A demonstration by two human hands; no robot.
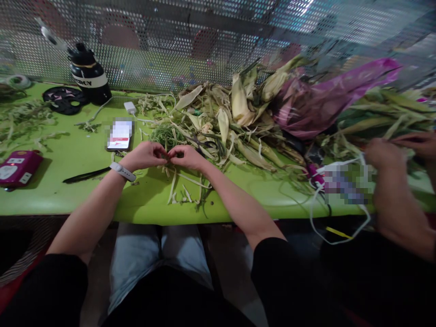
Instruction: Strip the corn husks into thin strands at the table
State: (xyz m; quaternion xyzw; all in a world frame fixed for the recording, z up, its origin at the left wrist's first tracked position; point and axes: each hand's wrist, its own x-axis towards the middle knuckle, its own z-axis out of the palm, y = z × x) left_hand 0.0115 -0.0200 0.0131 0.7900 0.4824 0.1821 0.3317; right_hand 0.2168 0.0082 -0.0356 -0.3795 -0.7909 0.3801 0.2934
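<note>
At the near edge of the green worktop, about midway along it, your left hand and right hand meet fingertip to fingertip, both pinching a small green strip held just above the surface. The fingers of each hand are curled in and closed on that piece; it is too small to tell its full shape, but what shows runs left to right between your hands, roughly parallel to the near edge. A white wristband sits on your left wrist.

Directly below your hands, cut strips lie scattered, most with their long axes pointing toward the near edge. Behind your hands, toward the far edge, a heap of corn husks spreads rightward, with a purple plastic bag on top of its right part. A phone lies just left of your left hand; a black bottle stands near the far left corner, and a magenta box rests at the left end. At the right end, another person's hand works among green stalks.
</note>
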